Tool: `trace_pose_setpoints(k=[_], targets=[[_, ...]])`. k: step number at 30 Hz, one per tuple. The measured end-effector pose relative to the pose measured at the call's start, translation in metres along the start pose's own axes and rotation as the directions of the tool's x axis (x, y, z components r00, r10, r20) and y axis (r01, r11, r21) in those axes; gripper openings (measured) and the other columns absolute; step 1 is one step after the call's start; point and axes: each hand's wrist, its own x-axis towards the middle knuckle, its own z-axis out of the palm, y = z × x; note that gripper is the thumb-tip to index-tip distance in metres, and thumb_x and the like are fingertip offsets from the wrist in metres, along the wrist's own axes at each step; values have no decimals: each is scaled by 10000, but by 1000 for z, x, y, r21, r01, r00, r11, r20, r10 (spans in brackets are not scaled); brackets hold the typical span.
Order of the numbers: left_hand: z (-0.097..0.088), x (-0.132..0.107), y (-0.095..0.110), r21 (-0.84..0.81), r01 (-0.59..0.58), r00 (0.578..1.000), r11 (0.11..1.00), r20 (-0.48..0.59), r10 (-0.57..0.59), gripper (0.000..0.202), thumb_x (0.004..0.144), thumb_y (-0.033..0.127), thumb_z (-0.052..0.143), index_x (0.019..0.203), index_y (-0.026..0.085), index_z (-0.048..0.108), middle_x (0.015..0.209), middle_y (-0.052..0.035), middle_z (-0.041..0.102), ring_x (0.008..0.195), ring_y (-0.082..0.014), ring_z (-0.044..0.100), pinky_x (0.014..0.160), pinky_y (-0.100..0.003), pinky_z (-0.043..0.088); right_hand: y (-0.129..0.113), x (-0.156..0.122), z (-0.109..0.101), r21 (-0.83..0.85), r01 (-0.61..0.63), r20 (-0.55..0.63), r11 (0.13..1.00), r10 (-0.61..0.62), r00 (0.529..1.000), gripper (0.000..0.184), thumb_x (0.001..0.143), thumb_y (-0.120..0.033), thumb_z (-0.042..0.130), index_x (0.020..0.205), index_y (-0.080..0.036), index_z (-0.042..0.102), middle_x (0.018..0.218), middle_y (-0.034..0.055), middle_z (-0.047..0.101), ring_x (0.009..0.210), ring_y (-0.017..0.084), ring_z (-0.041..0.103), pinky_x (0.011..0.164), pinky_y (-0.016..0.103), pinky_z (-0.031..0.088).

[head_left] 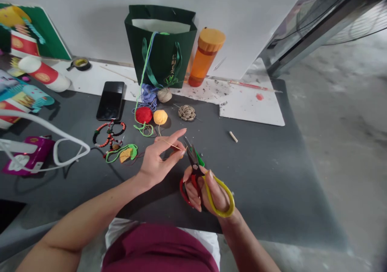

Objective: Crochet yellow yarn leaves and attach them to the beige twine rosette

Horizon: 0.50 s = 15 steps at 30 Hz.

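Note:
My right hand [205, 191] grips scissors [202, 179] with one red and one yellow handle loop; the dark blades point up toward my left fingers. My left hand [160, 159] pinches a thin orange yarn strand [173, 144] between fingertips, index finger stretched out, right at the blade tips. The strand runs back toward an orange yarn ball [160, 117]. Something green [199, 159] shows just behind the scissors; I cannot make out what it is.
On the dark mat [272, 171] lie a red yarn ball [144, 115], a beige yarn coil [186, 113], bead bracelets [109, 133], a green crochet piece [123, 153], a phone [111, 100]. A green paper bag [160, 46] and an orange bottle [205, 56] stand behind. A small wooden peg [233, 136] lies to the right.

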Motion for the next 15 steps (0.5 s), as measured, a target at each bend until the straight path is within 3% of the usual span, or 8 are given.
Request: trace_pose_setpoints(k=[6, 12, 15], targets=[[-1, -1, -2, 31, -4, 1000, 1000, 30, 3, 488, 904, 218, 713, 1383, 289, 653, 881, -10, 796, 861, -171, 683, 933, -358, 520, 3, 0, -3, -54, 12, -30, 998, -14, 999, 513, 901, -679, 601, 779, -181, 621, 363, -145, 303, 229, 26, 207, 261, 145, 274], [-1, 0, 0, 8, 72, 996, 997, 53, -72, 471, 886, 232, 716, 1354, 276, 677, 880, -13, 794, 868, -187, 683, 999, -399, 477, 3, 1, 0, -18, -35, -54, 999, 34, 998, 581, 843, -776, 588, 786, -197, 596, 410, -117, 386, 264, 42, 287, 280, 166, 339], [0, 0, 2, -32, 132, 990, 991, 58, -130, 470, 870, 231, 728, 1337, 280, 692, 875, -17, 796, 864, -195, 682, 1003, -403, 467, 4, 0, 0, -47, -22, -54, 999, 20, 998, 540, 891, -717, 576, 734, -201, 576, 354, -144, 286, 233, 31, 178, 253, 158, 266]])
